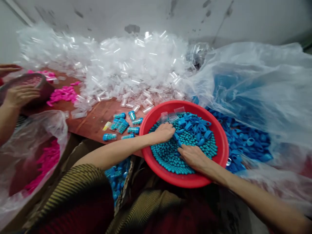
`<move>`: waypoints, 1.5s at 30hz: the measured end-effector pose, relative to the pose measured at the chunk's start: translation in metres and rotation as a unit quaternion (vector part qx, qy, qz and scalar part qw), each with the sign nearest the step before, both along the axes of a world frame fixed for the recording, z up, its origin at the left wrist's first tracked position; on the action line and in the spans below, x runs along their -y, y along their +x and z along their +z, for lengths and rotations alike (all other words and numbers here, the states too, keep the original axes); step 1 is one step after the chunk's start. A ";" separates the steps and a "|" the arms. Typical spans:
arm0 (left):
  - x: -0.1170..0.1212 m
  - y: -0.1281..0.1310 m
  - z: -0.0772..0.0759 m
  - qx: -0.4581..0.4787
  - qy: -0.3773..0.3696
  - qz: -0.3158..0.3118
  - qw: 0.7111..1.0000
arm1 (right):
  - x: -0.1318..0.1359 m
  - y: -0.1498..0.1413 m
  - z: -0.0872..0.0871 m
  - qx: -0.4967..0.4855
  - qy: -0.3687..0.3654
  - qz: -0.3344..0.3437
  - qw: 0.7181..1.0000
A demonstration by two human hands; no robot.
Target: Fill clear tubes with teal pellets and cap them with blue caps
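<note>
While our left hand (165, 132) is inside the red basin (222, 143), fingers bent beside the blue caps (192, 126), our right hand (193, 156) sits lower over the teal beads (168, 159), fingers curled. We cannot tell what either grips. Filled bottles (122, 126) lie on the table (97, 115), left of the basin.

Basin (222, 139): red, round, upright
Beads (173, 164): turquoise, loose in basin
Caps (188, 125): blue, heaped on beads
Tubes (164, 117): clear, near far rim

Beads (168, 159) in basin (145, 130); tubes (136, 61) behind; caps (251, 143) right.
</note>
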State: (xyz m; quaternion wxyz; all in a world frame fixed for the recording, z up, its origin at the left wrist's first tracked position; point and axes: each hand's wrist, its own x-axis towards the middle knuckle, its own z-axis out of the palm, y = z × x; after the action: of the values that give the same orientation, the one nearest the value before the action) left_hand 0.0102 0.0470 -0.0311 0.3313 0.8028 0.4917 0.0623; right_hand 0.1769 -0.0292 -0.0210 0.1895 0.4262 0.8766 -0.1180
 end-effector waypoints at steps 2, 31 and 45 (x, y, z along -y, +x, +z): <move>-0.005 -0.007 0.001 -0.022 -0.044 0.001 0.999 | 0.000 0.001 0.006 -0.004 -0.014 -0.011 1.000; -0.020 0.038 -0.006 0.290 -0.493 0.104 0.813 | -0.012 0.054 0.029 -0.270 -0.100 -0.197 0.937; 0.002 0.024 0.007 0.277 -0.382 0.163 0.866 | -0.014 0.047 0.025 -0.175 -0.065 -0.199 0.962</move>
State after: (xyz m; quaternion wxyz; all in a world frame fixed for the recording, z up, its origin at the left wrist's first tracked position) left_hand 0.0339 0.0445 -0.0238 0.7199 0.4714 0.4891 0.1428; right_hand 0.2241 -0.0150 0.0043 0.0328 0.5518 0.7839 -0.2827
